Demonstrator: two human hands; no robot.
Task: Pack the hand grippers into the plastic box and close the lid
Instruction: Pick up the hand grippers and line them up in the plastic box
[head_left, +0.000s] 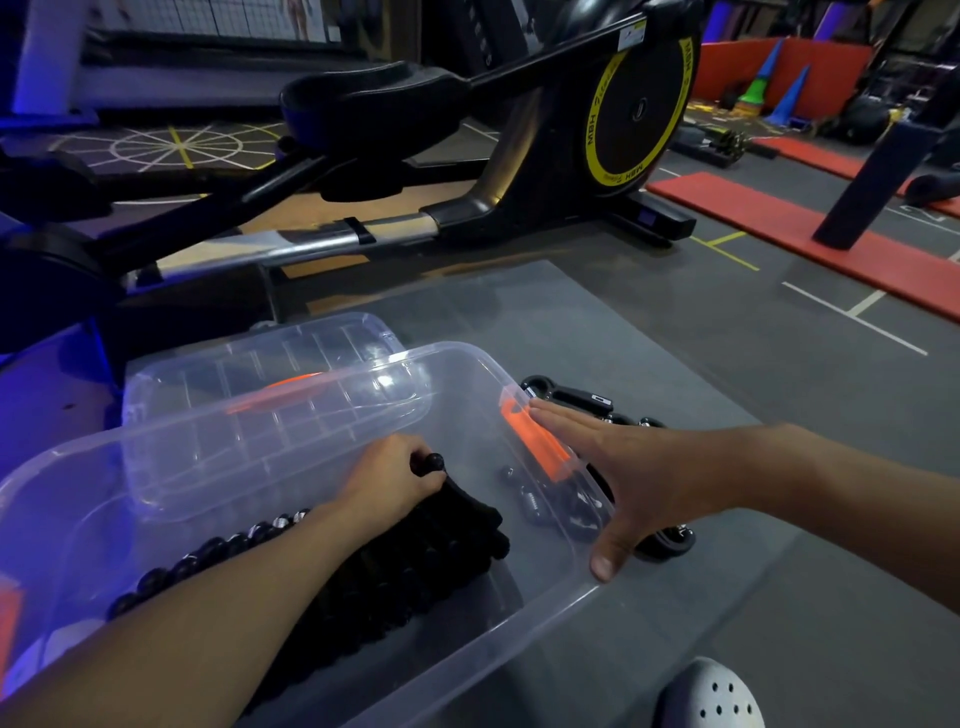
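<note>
1. Box (493, 649), clear plastic, sat open on a grey mat (675, 364). Its lid (270, 374) lay behind it, tilted against the far rim, not yet on.
2. Left hand (392, 475) was down inside the box, fingers curled round a black hand gripper (434, 462) at the end of the packed row (415, 561) along the bottom.
3. Right hand (639, 473) was flat, fingers straight, palm down over the right rim by the orange latch (535, 441), gripping nothing.
4. Loose grippers (571, 397) lay on the mat just right of the box, partly hidden by the right hand.
5. Handling, as a guess: grippers looked stiff and springy with padded handles, light singly but heavy as a load. Best taken by both handles together, not by the spring.
6. Box walls looked thin and bendy and would probably slide, so steadying the rim made sense. Lid likely light and flexible: hold the long edges, then press at the latches.
</note>
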